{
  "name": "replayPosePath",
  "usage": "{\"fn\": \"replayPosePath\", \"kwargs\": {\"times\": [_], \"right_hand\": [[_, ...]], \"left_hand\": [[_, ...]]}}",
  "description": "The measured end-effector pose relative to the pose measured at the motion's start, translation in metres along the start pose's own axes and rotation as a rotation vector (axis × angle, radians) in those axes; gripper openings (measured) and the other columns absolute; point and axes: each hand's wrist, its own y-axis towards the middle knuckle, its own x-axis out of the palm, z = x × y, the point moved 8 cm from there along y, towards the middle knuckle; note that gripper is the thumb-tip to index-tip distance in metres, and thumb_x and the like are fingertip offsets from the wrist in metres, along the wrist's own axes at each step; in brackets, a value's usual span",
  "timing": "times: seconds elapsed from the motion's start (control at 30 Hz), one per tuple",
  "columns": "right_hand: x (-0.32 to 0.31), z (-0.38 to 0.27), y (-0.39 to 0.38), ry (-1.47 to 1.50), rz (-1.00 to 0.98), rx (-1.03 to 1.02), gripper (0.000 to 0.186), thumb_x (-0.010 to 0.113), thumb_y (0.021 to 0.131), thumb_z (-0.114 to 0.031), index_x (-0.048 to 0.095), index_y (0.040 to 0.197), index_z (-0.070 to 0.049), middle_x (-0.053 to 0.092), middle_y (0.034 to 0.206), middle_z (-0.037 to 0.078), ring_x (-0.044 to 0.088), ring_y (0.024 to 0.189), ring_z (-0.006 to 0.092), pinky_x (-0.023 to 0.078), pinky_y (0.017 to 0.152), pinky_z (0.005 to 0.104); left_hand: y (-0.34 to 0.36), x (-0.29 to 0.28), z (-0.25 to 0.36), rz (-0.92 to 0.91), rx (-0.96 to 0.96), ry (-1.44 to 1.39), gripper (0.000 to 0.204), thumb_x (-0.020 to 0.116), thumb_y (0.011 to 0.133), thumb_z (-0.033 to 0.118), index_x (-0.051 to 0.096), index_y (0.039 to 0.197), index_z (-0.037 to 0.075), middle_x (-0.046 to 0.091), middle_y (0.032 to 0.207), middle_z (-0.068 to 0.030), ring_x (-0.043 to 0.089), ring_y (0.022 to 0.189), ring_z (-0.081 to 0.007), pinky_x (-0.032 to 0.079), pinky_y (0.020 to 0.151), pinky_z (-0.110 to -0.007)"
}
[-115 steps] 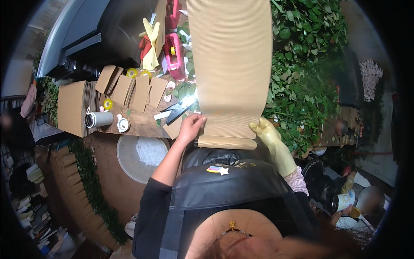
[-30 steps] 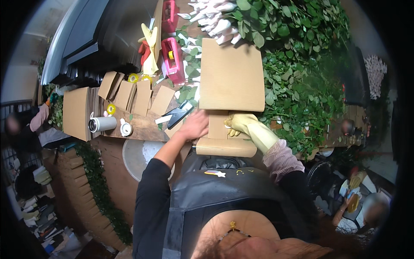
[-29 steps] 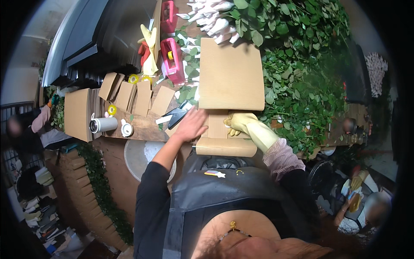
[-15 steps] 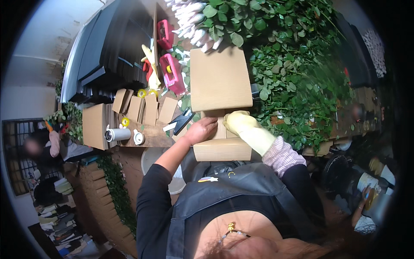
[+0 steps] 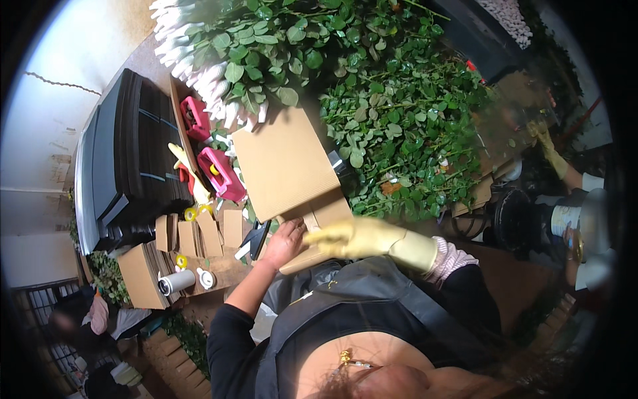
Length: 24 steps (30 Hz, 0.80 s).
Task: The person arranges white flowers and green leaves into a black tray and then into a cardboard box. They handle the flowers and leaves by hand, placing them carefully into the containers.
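A folded piece of corrugated cardboard (image 5: 282, 163) lies at the table's front edge, its large flap away from me and a smaller flap partly hidden under my hands. My bare left hand (image 5: 286, 241) rests on its inner part, fingers laid out on the surface. Above the near flap, my right hand (image 5: 355, 238), in a long yellow rubber glove, stretches its fingers leftward, close to the left hand. Nothing shows in the glove, which is a little blurred. A black tape dispenser (image 5: 254, 239) stands just left of my left hand.
Leafy green stems (image 5: 399, 133) cover the table's far and right side, with white-wrapped flower heads (image 5: 212, 90) at the back. Left stand pink baskets (image 5: 219, 174), cut cardboard pieces (image 5: 189, 236), a white tumbler (image 5: 177, 282) and stacked black sheets (image 5: 133, 159). A co-worker's gloved hand (image 5: 548, 146) shows at far right.
My right hand has lifted off the cardboard and come nearer to me, its fingers now stretched out. My left hand stays on the cardboard. The whole view has turned.
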Motion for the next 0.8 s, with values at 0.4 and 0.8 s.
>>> {"fn": "replayPosePath", "kwargs": {"times": [0.4, 0.8], "right_hand": [[-0.167, 0.014, 0.144, -0.899, 0.505, -0.346, 0.059, 0.067, 0.092, -0.035, 0.053, 0.144, -0.010, 0.053, 0.148, 0.015, 0.047, 0.140, 0.0282, 0.036, 0.119, 0.0385], [-0.233, 0.039, 0.104, -1.075, 0.553, 0.498, 0.029, 0.056, 0.102, -0.027, 0.066, 0.124, -0.012, 0.072, 0.118, 0.011, 0.070, 0.105, 0.0254, 0.055, 0.093, 0.0373]], "left_hand": [[-0.007, -0.002, -0.008, 0.129, -0.039, -0.145, 0.038, 0.077, 0.082, 0.017, 0.066, 0.113, -0.003, 0.063, 0.124, -0.0195, 0.062, 0.111, -0.0370, 0.053, 0.094, -0.044], [-0.010, -0.002, -0.008, 0.100, -0.060, -0.175, 0.045, 0.078, 0.081, 0.018, 0.065, 0.118, -0.003, 0.061, 0.129, -0.0180, 0.059, 0.118, -0.0355, 0.053, 0.098, -0.041]]}}
